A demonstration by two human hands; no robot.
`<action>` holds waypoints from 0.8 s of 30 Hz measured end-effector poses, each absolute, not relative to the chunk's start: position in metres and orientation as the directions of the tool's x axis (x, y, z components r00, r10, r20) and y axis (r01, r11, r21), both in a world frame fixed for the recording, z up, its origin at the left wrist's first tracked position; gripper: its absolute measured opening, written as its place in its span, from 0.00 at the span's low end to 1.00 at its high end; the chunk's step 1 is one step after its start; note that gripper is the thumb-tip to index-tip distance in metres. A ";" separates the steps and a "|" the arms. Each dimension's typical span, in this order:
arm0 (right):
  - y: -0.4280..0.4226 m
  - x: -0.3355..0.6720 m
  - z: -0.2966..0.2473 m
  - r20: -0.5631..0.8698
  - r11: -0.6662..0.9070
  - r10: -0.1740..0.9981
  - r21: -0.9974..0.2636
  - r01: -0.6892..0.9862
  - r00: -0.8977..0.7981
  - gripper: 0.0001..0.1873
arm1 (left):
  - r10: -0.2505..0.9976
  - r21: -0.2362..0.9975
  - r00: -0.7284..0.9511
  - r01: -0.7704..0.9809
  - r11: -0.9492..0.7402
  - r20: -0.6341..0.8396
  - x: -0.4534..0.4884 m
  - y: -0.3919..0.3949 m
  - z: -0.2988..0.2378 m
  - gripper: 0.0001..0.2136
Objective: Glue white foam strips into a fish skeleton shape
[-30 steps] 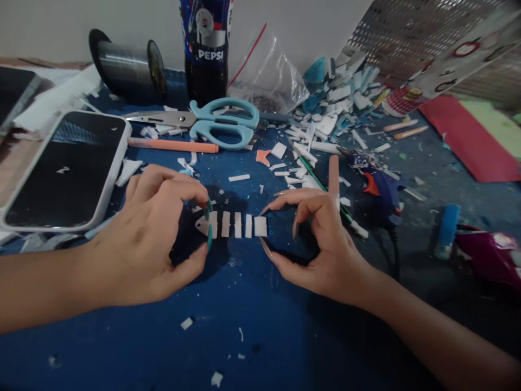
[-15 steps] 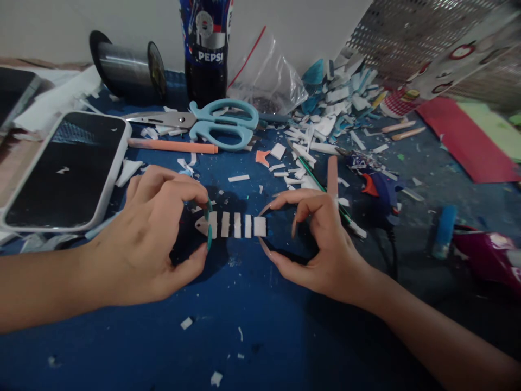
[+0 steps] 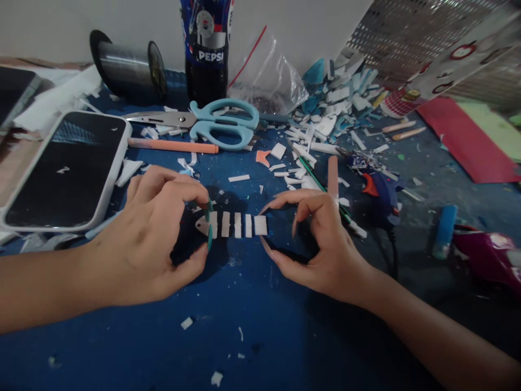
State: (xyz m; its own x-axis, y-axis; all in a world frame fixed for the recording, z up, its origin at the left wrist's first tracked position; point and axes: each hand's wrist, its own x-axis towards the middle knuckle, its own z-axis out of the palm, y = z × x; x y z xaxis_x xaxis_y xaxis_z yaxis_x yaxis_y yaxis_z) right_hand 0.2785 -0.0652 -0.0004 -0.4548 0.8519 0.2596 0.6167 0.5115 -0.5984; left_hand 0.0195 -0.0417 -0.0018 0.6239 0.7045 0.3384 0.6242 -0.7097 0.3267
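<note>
A row of small white cut pieces (image 3: 237, 225) lies across the blue tabletop, set out like a segmented fish with thin dark gaps between segments. Its left end is a pointed head piece (image 3: 202, 225) with a dark dot. My left hand (image 3: 157, 233) pinches the segment (image 3: 214, 225) behind the head between thumb and index finger, its green nails on the upper and lower edges. At the other end, my right hand (image 3: 313, 236) grips the last white segment (image 3: 261, 225) between the long nail tips of thumb and index finger. Whether the segments are joined underneath I cannot tell.
Behind the hands lie blue-handled scissors (image 3: 223, 125), an orange pen (image 3: 175, 145) and a phone (image 3: 67, 168). A Pepsi bottle (image 3: 207, 70), a spool (image 3: 127, 65) and a zip bag (image 3: 266, 81) stand farther back. White scraps (image 3: 337, 103) and a glue gun (image 3: 385, 195) are right.
</note>
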 end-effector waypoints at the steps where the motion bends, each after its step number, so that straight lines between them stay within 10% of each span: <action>1: -0.065 0.279 0.000 0.259 0.511 0.852 -0.599 0.616 -0.455 0.22 | 0.705 0.326 0.623 0.624 -0.710 0.340 0.020 -0.042 -0.002 0.15; 24: -0.068 0.282 -0.002 0.245 0.495 0.858 -0.631 0.597 -0.451 0.19 | 0.690 0.302 0.626 0.621 -0.723 0.364 0.017 -0.041 -0.011 0.12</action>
